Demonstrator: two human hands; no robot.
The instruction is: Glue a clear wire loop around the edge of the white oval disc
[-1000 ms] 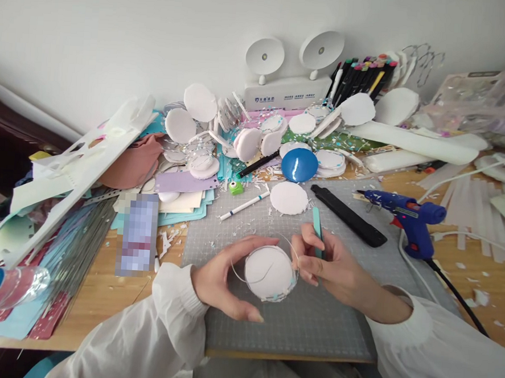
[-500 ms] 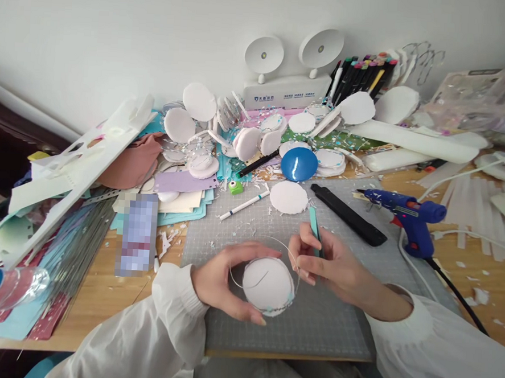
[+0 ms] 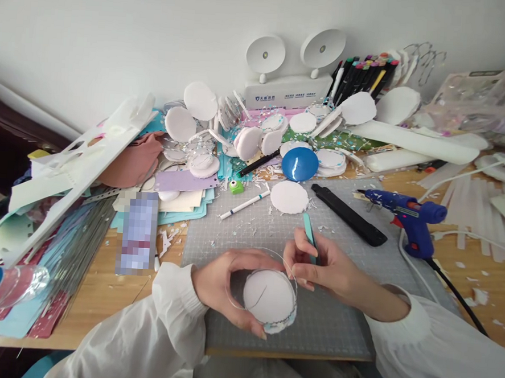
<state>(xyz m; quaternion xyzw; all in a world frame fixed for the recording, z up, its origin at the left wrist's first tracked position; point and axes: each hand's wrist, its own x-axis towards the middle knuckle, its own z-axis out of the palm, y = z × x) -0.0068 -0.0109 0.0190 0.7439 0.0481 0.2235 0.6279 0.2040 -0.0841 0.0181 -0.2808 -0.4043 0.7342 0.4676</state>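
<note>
Near the front of the grey cutting mat, my left hand curls round a white round disc piece and grips it by its edge. Small blue and silver bits line the disc's lower rim, and a thin dark line crosses its face. A thin wire loops above the disc, between both hands. My right hand pinches the wire at the disc's upper right and also holds green tweezers, which point up. Another white disc lies flat on the mat beyond my hands.
A black cutter and a blue glue gun with cables lie to the right. A white pen, a blue disc and piled white discs stand behind. Left are a blurred phone, paper sheets and a bottle.
The disc in my left hand has moved slightly down and tipped, showing more of its lower rim. My right hand has shifted a little left and down with the tweezers and wire.
</note>
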